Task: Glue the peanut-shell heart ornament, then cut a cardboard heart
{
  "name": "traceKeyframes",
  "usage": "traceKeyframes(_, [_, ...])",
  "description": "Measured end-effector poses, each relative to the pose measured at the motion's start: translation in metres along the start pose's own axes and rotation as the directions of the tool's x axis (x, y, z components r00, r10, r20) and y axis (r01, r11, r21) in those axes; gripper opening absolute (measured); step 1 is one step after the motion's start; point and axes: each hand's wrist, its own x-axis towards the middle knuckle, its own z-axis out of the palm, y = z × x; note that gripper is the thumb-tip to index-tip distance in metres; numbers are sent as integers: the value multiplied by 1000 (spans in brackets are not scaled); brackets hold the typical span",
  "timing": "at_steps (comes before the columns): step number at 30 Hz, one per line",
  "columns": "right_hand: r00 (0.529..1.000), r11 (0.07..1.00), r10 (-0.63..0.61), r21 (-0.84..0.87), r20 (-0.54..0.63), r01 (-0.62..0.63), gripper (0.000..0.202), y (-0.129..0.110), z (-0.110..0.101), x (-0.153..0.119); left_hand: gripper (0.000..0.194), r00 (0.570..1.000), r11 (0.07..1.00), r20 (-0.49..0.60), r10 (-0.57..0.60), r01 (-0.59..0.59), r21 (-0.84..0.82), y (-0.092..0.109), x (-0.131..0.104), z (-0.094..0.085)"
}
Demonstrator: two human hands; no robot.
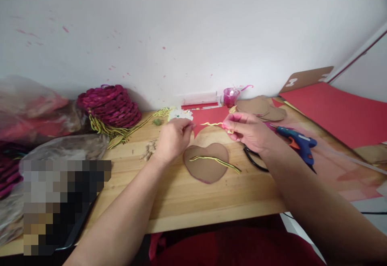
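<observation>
My right hand pinches a short length of pale yellow yarn, which stretches out to the left in the air. Its free-looking end stops just short of my left hand. The thumb and fingers of that hand are pressed together, and whatever is between them cannot be made out. Below both hands, a heart-shaped cardboard piece with a purple edge lies flat on the wooden table. Yellow and dark yarn strands lie across the heart and reach past its right edge.
At right are a blue glue gun, black scissors handles and red sheets. Cardboard pieces and a pink-stained cup stand behind. Left are a magenta braided bundle, peanut-like pieces and plastic bags.
</observation>
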Motion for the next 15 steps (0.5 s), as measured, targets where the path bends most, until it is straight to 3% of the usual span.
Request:
traceKeyframes(3, [995, 998, -26, 51, -98, 31, 30, 2, -10, 4, 29, 975, 975, -24, -222, 221, -12, -9, 5, -4])
traceKeyframes(6, [992, 1000, -7, -18, -124, 5, 29, 4, -11, 5, 38, 952, 927, 2, -305, 297, -229, -6, 6, -3])
traceKeyframes(9, [997, 998, 12, -59, -79, -17, 30, 5, -1, 2, 25, 978, 841, -17, -210, 172, -513, 5, 1, 6])
traceKeyframes(10, [998, 998, 15, -68, -67, -19, 30, 4, 3, 1, 31, 989, 810, 2, -149, 123, -573, 10, -1, 10])
traceKeyframes(13, [999, 992, 43, -121, -10, -44, 30, 5, 12, -2, 60, 993, 760, 121, -15, 90, -644, 21, -9, 19])
traceKeyframes(15, [997, 985, 65, -162, 53, -55, 31, 8, 14, -2, 57, 991, 778, 136, 10, 78, -623, 25, -13, 22])
